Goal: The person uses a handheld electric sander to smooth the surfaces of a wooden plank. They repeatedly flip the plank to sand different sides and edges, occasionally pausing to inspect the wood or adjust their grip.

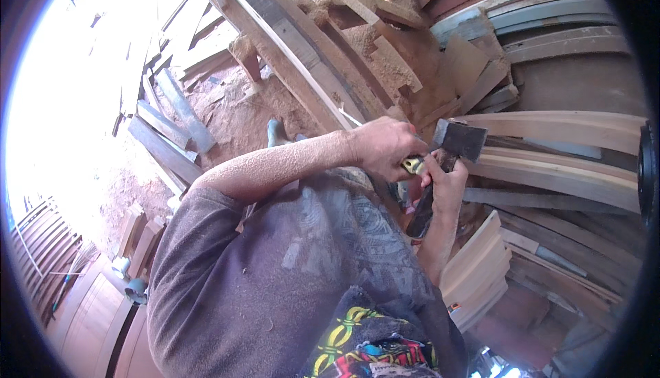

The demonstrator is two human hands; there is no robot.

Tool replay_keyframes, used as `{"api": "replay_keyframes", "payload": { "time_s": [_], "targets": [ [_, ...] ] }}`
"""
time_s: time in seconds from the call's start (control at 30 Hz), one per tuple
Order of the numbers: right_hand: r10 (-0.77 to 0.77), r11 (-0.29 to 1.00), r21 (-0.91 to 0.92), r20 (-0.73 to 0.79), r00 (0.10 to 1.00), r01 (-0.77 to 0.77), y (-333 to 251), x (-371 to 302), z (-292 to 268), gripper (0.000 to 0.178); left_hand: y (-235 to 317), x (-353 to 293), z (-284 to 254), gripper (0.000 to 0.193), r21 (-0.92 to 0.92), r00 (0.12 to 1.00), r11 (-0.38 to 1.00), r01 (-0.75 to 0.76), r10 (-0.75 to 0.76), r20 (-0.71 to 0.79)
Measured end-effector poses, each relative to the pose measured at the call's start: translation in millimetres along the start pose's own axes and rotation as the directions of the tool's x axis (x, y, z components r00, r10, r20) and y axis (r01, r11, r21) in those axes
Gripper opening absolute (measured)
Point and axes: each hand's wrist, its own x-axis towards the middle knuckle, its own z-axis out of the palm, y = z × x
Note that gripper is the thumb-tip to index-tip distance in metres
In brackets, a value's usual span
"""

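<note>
My left hand (390, 148) reaches across from the left, its fingers closed around a small yellow-and-black tool handle (412, 165). The working end of that tool is hidden, so I cannot tell its kind. Close beside it, my right hand (447, 182) grips a hammer (462, 139) with a blocky dark grey metal head. Its fingers wrap the handle just below the head, and the dark handle slants down toward my shirt. The two hands almost meet in front of my chest.
Long wooden beams (295, 41) run diagonally ahead of me over sawdust-covered ground. Stacked curved boards (564, 130) fill the right side. A small pile of pale planks (474, 268) sits by my right forearm. Loose offcuts (165, 137) lie to the left, with wooden panels (93, 309) lower left.
</note>
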Motion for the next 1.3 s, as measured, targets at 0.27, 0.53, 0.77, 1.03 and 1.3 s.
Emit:
{"api": "replay_keyframes", "payload": {
  "time_s": [0.27,0.53,0.77,1.03,1.3],
  "targets": [
    [0.08,0.997,0.026,-0.133,0.988,-0.077,11,-15,-1,0.024,-3,-35,-10,0.044,0.234,0.952,0.925,0.299,-0.307,0.001],
    [0.109,0.994,0.045,-0.149,0.983,-0.103,13,-27,5,0.023,-92,-96,-67,0.034,0.355,0.755,0.698,0.622,-0.414,-0.509],
    [0.127,0.989,0.095,-0.167,0.978,-0.113,23,-35,3,0.022,-73,-90,-114,0.03,0.173,0.645,0.734,0.657,-0.427,-0.634],
    [0.16,0.976,0.179,-0.203,0.966,-0.124,24,-43,-2,0.022,-17,-74,-6,0.025,0.303,0.977,0.931,0.205,-0.215,-0.001],
    [0.117,0.979,0.191,-0.251,0.961,-0.069,20,-50,-5,0.022,7,-27,7,0.027,0.223,0.996,0.971,-0.09,0.083,0.04]
  ]
}}
